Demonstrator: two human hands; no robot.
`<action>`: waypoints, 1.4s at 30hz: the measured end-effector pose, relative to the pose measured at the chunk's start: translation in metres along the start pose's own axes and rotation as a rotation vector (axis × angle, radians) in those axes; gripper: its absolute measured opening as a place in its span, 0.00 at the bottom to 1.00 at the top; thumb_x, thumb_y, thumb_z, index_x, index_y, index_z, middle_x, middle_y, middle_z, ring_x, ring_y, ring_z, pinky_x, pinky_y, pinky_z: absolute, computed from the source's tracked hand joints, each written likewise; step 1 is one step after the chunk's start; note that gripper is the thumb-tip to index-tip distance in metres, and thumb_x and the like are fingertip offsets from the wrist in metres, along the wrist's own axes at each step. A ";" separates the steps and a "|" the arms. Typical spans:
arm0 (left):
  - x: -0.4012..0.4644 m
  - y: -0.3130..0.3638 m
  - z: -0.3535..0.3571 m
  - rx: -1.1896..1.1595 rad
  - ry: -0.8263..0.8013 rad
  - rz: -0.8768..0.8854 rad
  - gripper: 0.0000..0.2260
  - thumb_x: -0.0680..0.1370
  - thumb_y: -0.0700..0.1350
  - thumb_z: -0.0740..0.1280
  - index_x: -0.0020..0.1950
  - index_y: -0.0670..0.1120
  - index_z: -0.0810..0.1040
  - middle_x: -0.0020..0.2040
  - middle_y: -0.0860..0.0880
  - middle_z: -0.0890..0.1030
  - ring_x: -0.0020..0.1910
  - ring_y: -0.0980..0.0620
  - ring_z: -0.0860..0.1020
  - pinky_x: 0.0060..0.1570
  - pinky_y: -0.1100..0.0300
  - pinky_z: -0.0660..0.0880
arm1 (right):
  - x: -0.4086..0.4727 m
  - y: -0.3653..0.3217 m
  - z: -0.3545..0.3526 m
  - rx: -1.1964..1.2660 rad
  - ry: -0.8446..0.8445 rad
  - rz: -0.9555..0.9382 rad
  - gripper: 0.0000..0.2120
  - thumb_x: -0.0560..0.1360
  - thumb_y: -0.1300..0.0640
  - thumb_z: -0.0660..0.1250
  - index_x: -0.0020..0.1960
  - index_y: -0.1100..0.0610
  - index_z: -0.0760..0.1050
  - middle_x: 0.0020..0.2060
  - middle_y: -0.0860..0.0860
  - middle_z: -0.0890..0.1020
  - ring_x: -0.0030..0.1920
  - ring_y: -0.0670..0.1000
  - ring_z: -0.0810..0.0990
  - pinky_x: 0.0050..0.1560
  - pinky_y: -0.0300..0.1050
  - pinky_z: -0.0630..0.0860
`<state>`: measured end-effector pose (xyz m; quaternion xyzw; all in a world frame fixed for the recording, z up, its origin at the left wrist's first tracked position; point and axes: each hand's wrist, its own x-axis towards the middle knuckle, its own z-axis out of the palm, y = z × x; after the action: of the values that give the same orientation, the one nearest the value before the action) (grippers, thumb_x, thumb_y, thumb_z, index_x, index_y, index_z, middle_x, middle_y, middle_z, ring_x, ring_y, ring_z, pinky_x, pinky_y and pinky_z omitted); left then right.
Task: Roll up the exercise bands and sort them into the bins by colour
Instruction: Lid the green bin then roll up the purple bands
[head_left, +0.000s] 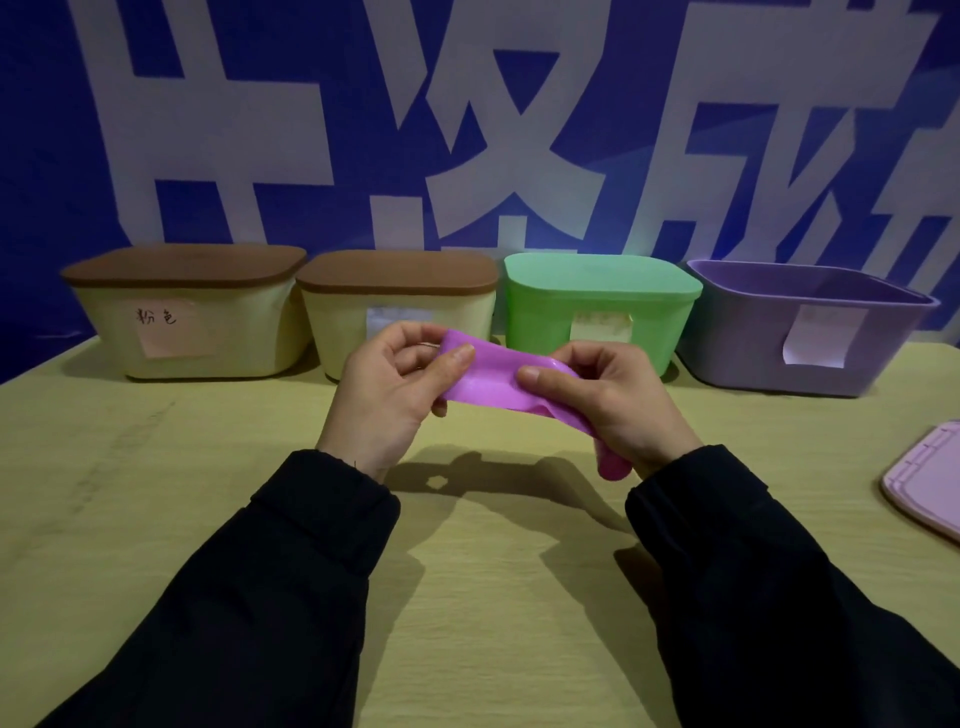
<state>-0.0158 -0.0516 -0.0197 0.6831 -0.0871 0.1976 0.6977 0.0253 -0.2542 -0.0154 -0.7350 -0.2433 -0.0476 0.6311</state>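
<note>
Purple and stretchy, the exercise band (493, 376) sits up in the air between your two hands, above the yellow wooden table (156, 493). Your left hand (387, 387) pinches one end of the band, with your thumb on top and your fingers curled behind it. Your right hand (602, 400) pinches the other end the same way, and a bit of the band hangs down below that hand, near your wrist. The band is pulled flat between your hands, not rolled up. Your black sleeves (260, 597) reach up to both wrists. Behind your hands four bins stand in a row against the blue wall. Far behind your left hand is a cream bin (171, 332) with a brown lid and a pink note on it. Just behind your left hand is a second cream bin (337, 322), also with a brown lid on. Behind your right hand is a green bin (550, 306) with its green lid on. Farther off past your right hand is a purple bin (753, 338) with no lid on it. A pink lid (930, 483) lies flat on the table, well apart from your right hand.
</note>
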 end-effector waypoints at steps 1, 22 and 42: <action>0.000 0.000 0.000 0.007 -0.006 -0.001 0.08 0.76 0.43 0.72 0.55 0.49 0.80 0.44 0.50 0.85 0.39 0.54 0.80 0.35 0.61 0.77 | 0.001 0.001 -0.001 -0.024 0.011 -0.005 0.12 0.70 0.54 0.78 0.41 0.64 0.82 0.30 0.52 0.82 0.29 0.47 0.76 0.31 0.38 0.72; 0.001 -0.001 -0.003 0.062 0.064 0.019 0.11 0.76 0.43 0.74 0.57 0.51 0.83 0.48 0.48 0.84 0.37 0.57 0.80 0.30 0.63 0.76 | -0.004 -0.005 -0.007 -0.096 -0.037 0.004 0.12 0.73 0.53 0.76 0.39 0.59 0.79 0.28 0.50 0.79 0.22 0.51 0.74 0.23 0.40 0.69; -0.008 0.001 0.007 -0.075 -0.160 0.019 0.07 0.81 0.41 0.65 0.57 0.48 0.79 0.41 0.57 0.83 0.37 0.49 0.75 0.34 0.60 0.76 | -0.004 -0.001 -0.007 -0.172 -0.024 0.011 0.07 0.74 0.54 0.76 0.41 0.56 0.82 0.30 0.50 0.80 0.26 0.48 0.74 0.20 0.41 0.69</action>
<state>-0.0223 -0.0593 -0.0215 0.6693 -0.1562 0.1454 0.7117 0.0231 -0.2618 -0.0148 -0.7884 -0.2419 -0.0560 0.5627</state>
